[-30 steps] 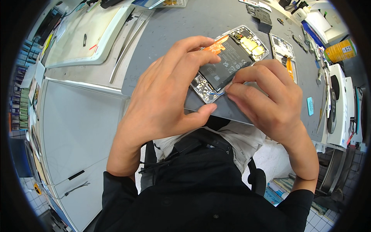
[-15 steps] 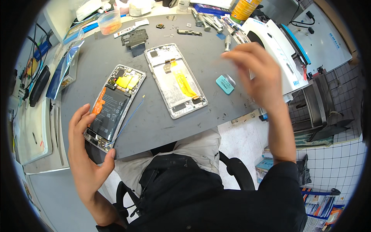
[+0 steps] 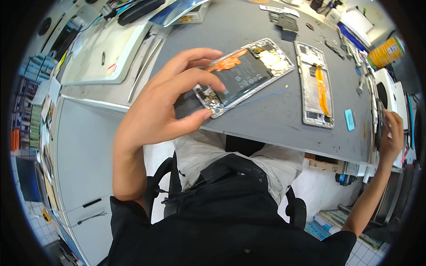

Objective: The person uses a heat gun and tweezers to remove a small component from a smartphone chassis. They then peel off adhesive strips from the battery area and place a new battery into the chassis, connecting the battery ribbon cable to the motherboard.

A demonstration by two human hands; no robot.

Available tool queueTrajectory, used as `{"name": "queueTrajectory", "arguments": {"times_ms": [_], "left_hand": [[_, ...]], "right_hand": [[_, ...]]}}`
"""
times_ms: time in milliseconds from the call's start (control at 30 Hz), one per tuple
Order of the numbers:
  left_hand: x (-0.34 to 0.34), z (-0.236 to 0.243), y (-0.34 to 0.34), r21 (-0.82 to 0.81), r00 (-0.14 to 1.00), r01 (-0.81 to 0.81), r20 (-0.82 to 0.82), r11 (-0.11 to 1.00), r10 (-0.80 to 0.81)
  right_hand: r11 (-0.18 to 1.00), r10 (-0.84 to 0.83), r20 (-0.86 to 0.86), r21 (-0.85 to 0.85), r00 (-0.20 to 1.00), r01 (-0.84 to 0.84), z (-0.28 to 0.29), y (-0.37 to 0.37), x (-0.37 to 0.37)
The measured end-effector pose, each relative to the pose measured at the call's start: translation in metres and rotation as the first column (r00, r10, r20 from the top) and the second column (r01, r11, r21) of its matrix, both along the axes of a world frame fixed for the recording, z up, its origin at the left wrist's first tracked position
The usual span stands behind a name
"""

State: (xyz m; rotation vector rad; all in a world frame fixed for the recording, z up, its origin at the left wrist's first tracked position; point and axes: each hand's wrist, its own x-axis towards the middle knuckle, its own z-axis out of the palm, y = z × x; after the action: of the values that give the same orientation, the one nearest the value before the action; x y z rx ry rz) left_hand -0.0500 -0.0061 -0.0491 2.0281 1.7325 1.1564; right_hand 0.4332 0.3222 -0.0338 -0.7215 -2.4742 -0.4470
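An opened phone (image 3: 242, 73) with a black battery, an orange flex strip and bare circuit boards lies at the desk's near left part. My left hand (image 3: 155, 102) grips its lower end, the thumb at the near corner and the fingers reaching over the battery and far side. A thin blue cable (image 3: 257, 98) runs from that end across the desk. To its right lies a silver phone frame (image 3: 310, 88) with a yellow-orange flex cable. At the desk's right edge, my right hand (image 3: 392, 135) has bent fingers against a dark, elongated thing that I cannot make out.
A small turquoise block (image 3: 350, 119) lies right of the silver frame. Farther back are a dark phone part (image 3: 284, 22) and several metal-handled tools. A yellow can (image 3: 385, 52) stands at the back right, near a white machine. A pale tray (image 3: 106, 53) is at the left.
The view has turned, so the desk appears shifted. My right hand has moved from above the desk out to its right edge. My left hand stays at the opened phone.
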Motion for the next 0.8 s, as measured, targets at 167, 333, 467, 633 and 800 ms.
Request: {"name": "queueTrajectory", "arguments": {"times_ms": [167, 333, 467, 633, 800], "left_hand": [[0.004, -0.003, 0.005, 0.052, 1.000, -0.003, 0.002, 0.999, 0.002], [0.005, -0.007, 0.012, 0.011, 0.998, 0.017, -0.063, 1.000, -0.016], [0.000, -0.007, 0.011, 0.032, 0.998, 0.040, -0.056, 0.999, -0.038], [0.006, -0.009, 0.008, 0.033, 0.997, -0.008, -0.077, 0.999, 0.011], [0.007, -0.012, 0.009, 0.024, 0.998, -0.032, -0.046, 0.999, 0.034]], "right_hand": [[0.875, 0.307, -0.466, -0.204, 0.830, -0.439, 0.005, -0.034, -0.037], [0.453, 0.432, -0.569, -0.534, 0.699, -0.714, -0.006, -0.135, -0.151], [0.271, 0.543, -0.585, -0.557, 0.602, -0.785, -0.008, -0.155, -0.210], [0.228, 0.546, -0.523, -0.659, 0.654, -0.717, -0.005, -0.164, -0.233], [0.195, 0.501, -0.492, -0.738, 0.713, -0.646, -0.003, -0.166, -0.243]]}}
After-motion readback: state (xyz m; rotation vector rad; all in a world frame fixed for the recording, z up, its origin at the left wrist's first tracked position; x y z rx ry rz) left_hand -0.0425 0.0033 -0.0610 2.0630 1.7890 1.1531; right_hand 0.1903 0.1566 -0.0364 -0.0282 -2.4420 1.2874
